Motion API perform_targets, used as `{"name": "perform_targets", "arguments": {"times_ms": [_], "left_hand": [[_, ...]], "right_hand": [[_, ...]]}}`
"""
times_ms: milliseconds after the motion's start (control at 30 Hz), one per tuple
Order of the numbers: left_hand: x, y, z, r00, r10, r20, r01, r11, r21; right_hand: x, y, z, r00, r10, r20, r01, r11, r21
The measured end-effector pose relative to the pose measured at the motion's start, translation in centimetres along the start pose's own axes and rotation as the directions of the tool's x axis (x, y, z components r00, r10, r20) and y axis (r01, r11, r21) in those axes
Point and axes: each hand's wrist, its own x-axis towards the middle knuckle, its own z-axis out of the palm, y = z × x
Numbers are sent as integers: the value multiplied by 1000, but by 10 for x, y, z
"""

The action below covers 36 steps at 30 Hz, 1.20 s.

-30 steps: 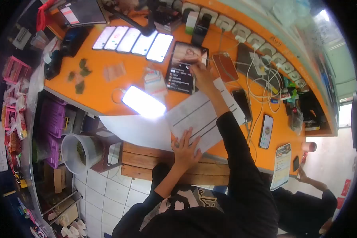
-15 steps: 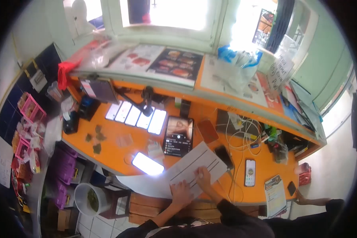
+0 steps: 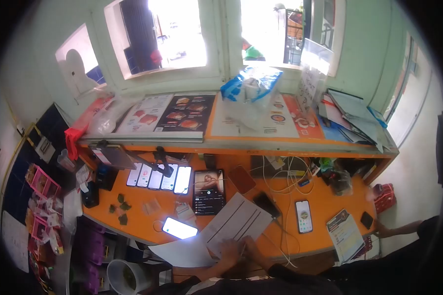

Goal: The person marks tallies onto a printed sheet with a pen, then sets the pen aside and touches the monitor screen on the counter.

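Observation:
A white sheet of paper (image 3: 241, 216) with dark ruled lines lies slanted at the front edge of the orange desk. My left hand (image 3: 229, 252) rests on its lower part, fingers stretched out. Close beside it, my right hand (image 3: 251, 250) is at the sheet's lower edge with fingers closed; whether anything is in them is hidden. A second white sheet (image 3: 179, 252) reaches left from under the lined one. Near the papers are a lit phone (image 3: 180, 228), a tablet (image 3: 209, 192) showing a picture and a dark phone (image 3: 266, 204).
Several lit phones (image 3: 160, 178) stand in a row at the back. A phone (image 3: 303, 216), white cables (image 3: 286, 169) and a printed leaflet (image 3: 346, 235) lie rightward. Another person's hand (image 3: 383, 228) touches the desk's right edge. A shelf (image 3: 241, 145) overhangs the back.
The camera view has tilted up, showing more of the windows. My right hand has moved down the lined sheet to its lower edge, near my left hand, which stays on the paper.

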Motion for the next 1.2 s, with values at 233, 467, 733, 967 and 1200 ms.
{"name": "perform_targets", "arguments": {"times_ms": [233, 467, 733, 967, 1200], "left_hand": [[-3, 5, 29, 998, 0, -68, 5, 997, 79], [-22, 4, 26, 960, -185, -209, 168, 981, -96], [-18, -3, 34, 969, -231, -89, 206, 952, -229], [-34, -20, 23, 991, -73, -114, 41, 965, -259], [-25, -18, 38, 992, -124, 4, 121, 958, -261]], "right_hand": [[3, -4, -2, 986, -156, -57, 155, 988, -22], [1, -8, 3, 986, -67, 153, 91, 984, -152], [15, -33, 6, 967, -196, 163, 232, 941, -246], [11, -18, 12, 967, -178, 183, 222, 941, -255], [19, -39, 19, 952, -145, 269, 251, 871, -423]]}}
